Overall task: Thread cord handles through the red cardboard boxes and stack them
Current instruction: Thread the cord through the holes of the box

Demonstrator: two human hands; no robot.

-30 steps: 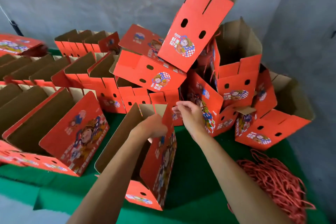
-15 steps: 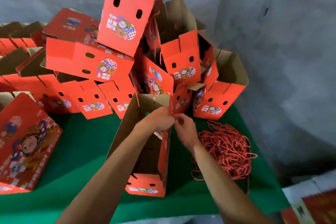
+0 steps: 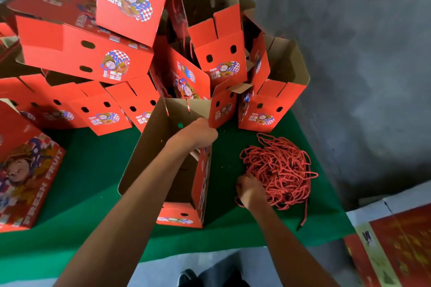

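Change: our right hand [image 3: 249, 190] has left the box [image 3: 177, 170] for the cords [image 3: 279, 170]; fingers curled into them
Left hand [image 3: 198, 133]: we grip the box's flap

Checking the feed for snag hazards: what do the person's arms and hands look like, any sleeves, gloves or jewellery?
Both arms are bare up to the frame edge, no sleeves visible. The left hand and right hand are ungloved; no watch, bracelet or rings show.

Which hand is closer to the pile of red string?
The right hand. It is at the near edge of the pile of red string, reaching into it. The left hand is off to the side, gripping the top edge of the open box.
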